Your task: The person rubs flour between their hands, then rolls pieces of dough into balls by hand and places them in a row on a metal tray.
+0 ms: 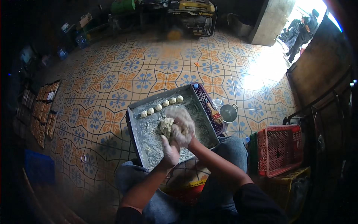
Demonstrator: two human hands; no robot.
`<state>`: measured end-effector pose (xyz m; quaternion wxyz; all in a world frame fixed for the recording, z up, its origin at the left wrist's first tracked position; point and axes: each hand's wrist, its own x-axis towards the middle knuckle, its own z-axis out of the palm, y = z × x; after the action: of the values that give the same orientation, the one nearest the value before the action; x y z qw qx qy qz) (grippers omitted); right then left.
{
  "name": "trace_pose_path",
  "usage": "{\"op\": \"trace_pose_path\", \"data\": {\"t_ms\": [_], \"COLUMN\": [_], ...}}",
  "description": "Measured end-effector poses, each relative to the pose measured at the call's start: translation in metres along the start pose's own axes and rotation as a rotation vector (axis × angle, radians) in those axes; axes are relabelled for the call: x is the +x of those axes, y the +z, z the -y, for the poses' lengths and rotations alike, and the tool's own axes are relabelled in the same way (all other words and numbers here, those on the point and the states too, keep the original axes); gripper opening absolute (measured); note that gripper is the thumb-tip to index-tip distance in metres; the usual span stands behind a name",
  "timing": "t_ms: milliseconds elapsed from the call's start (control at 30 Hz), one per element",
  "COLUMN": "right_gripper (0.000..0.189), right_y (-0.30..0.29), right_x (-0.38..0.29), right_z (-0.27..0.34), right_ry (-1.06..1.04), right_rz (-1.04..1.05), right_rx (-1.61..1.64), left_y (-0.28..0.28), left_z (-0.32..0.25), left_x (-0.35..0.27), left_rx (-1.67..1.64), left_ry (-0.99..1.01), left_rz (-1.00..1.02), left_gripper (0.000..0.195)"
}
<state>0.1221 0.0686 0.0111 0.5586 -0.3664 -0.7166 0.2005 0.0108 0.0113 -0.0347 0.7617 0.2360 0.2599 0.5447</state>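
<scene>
A rough lump of pale dough (166,126) is between my hands, above a floured metal tray (148,147). My left hand (171,152) holds it from the near side, thumb up, its fingers partly hidden behind the other hand. On the right of the lump, my right hand (183,127) is closed over it, blurred by motion and coated with flour. Beyond my hands, several small dough balls (158,107) lie in a slanting row near the tray's far side. Loose flour and dough smears cover the tray's bottom.
Right of the tray are a purple plastic crate (204,96) carrying a brush (214,113), and a metal pot (228,113). A red crate (282,151) stands farther right. Filled trays (42,112) lie at left. A generator (193,18) stands at the back; people (303,30) are outside the doorway.
</scene>
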Motion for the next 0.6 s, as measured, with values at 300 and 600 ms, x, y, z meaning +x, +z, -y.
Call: {"op": "trace_pose_path", "data": {"t_ms": [300, 600], "right_gripper": [0.080, 0.084], "right_y": [0.010, -0.005], "right_x": [0.024, 0.005], "right_z": [0.049, 0.037], "right_ry": [0.571, 0.763], "right_rz": [-0.581, -0.568], "right_rx": [1.100, 1.568], "left_y": [0.045, 0.049], "left_z": [-0.029, -0.041], "left_x": [0.001, 0.013], "left_rx": [0.439, 1.134], "left_ry": [0.214, 0.474], "left_rz": [0.260, 0.400], "left_gripper": [0.107, 0.107]}}
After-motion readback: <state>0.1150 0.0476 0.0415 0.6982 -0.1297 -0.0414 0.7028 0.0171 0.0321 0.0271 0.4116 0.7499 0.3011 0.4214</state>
